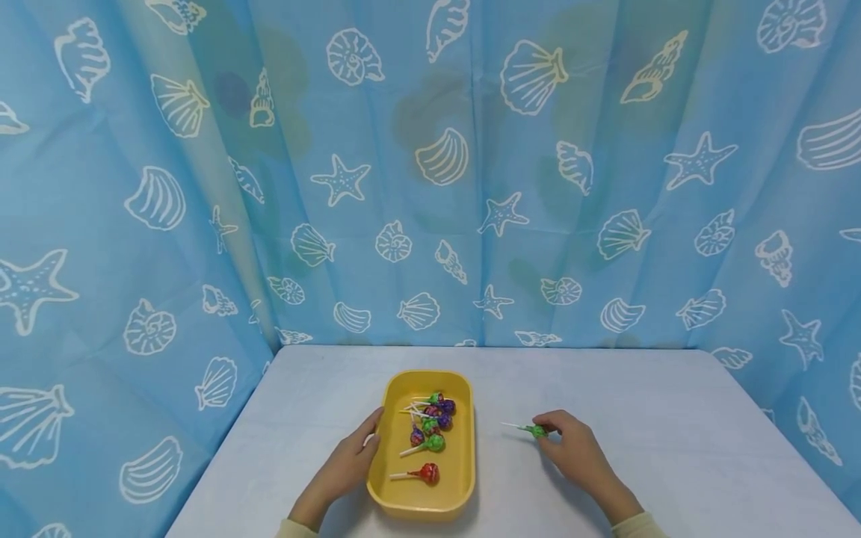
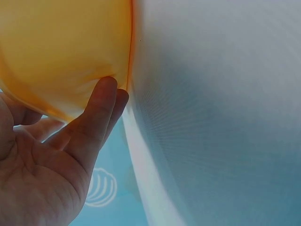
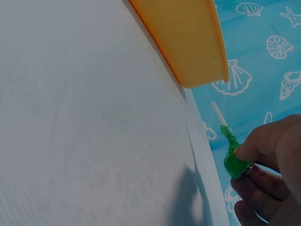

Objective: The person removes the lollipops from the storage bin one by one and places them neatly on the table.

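A yellow plastic tub [image 1: 457,467] stands on the table with several wrapped lollipops inside. Green and purple ones [image 1: 430,424] are bunched toward its far half, while a red lollipop [image 1: 429,473] lies alone nearer the front. My left hand [image 1: 346,463] holds the tub's left side. Its fingers [image 2: 101,101] press the outer wall, with the thumb at the rim. To the right of the tub, my right hand [image 1: 577,452] pinches a green lollipop [image 3: 233,157] by its wrapped head between thumb and fingers. The white stick points left, toward the tub.
A white cloth covers the table [image 1: 679,418]. Blue curtains [image 1: 403,194] with white shell and starfish prints hang behind it and along both sides.
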`<state>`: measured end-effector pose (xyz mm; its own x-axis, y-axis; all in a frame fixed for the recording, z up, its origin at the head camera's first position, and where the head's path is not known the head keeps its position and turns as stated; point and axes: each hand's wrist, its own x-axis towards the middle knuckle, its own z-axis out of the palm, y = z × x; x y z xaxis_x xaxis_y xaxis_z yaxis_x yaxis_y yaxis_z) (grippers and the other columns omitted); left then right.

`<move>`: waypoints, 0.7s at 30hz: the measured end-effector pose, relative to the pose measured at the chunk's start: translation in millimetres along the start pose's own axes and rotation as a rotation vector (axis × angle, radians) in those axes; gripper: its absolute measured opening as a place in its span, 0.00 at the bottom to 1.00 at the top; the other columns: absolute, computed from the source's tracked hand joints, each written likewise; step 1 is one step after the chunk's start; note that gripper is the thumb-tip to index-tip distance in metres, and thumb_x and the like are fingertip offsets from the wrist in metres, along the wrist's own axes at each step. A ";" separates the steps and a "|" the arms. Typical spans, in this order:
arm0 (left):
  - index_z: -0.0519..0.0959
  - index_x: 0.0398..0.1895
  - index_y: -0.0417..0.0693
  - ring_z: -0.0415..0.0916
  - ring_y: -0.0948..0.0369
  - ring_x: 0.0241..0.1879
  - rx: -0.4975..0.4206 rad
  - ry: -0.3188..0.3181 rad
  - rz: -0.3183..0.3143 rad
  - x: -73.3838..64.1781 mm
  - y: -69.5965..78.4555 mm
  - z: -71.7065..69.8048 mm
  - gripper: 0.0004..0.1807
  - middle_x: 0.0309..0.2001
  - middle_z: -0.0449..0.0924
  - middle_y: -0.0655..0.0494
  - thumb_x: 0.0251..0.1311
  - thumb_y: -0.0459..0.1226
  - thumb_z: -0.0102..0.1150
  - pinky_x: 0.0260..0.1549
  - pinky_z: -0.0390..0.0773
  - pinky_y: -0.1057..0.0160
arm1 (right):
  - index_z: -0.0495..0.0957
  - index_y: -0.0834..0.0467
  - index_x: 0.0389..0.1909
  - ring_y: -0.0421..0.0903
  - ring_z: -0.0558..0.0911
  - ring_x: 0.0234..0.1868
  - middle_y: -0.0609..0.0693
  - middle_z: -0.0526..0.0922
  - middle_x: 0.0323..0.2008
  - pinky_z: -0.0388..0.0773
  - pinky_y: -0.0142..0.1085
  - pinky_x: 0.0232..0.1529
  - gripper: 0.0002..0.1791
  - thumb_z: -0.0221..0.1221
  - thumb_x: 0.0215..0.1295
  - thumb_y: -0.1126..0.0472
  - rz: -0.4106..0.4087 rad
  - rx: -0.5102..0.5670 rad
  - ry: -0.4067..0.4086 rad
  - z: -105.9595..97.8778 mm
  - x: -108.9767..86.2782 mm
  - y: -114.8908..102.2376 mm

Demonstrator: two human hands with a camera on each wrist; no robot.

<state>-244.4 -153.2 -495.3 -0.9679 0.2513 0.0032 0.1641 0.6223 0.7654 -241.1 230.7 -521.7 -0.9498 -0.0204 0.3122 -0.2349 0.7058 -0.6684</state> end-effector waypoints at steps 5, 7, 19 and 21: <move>0.60 0.78 0.41 0.67 0.38 0.68 0.004 0.000 0.000 0.5 -0.3 0.3 0.28 0.66 0.72 0.36 0.78 0.35 0.44 0.65 0.66 0.35 | 0.84 0.63 0.44 0.53 0.85 0.44 0.52 0.85 0.41 0.82 0.52 0.51 0.14 0.67 0.55 0.73 0.019 -0.048 -0.019 -2.5 0.0 3.1; 0.60 0.78 0.41 0.66 0.38 0.68 0.003 0.000 0.002 0.7 -0.6 0.5 0.28 0.66 0.72 0.36 0.78 0.35 0.44 0.65 0.66 0.35 | 0.84 0.63 0.44 0.54 0.84 0.46 0.53 0.85 0.41 0.81 0.54 0.52 0.14 0.67 0.55 0.72 0.037 -0.069 -0.034 -3.1 0.1 3.8; 0.60 0.78 0.41 0.66 0.39 0.68 -0.020 -0.008 0.000 1.1 -2.4 1.6 0.28 0.67 0.72 0.37 0.78 0.36 0.44 0.65 0.66 0.36 | 0.83 0.65 0.46 0.57 0.84 0.48 0.55 0.85 0.42 0.80 0.56 0.54 0.15 0.65 0.56 0.73 0.089 -0.109 -0.089 -4.6 2.2 6.7; 0.60 0.78 0.41 0.67 0.39 0.68 -0.018 -0.010 -0.002 1.1 -1.7 1.4 0.28 0.67 0.72 0.37 0.78 0.36 0.44 0.65 0.67 0.36 | 0.83 0.65 0.46 0.58 0.83 0.49 0.55 0.85 0.43 0.79 0.56 0.55 0.15 0.65 0.57 0.73 0.098 -0.113 -0.095 -4.0 2.7 7.0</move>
<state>-245.5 -153.0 -497.5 -0.9663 0.2573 -0.0042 0.1589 0.6096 0.7766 -244.4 238.4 -522.9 -0.9835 -0.0109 0.1808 -0.1208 0.7829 -0.6103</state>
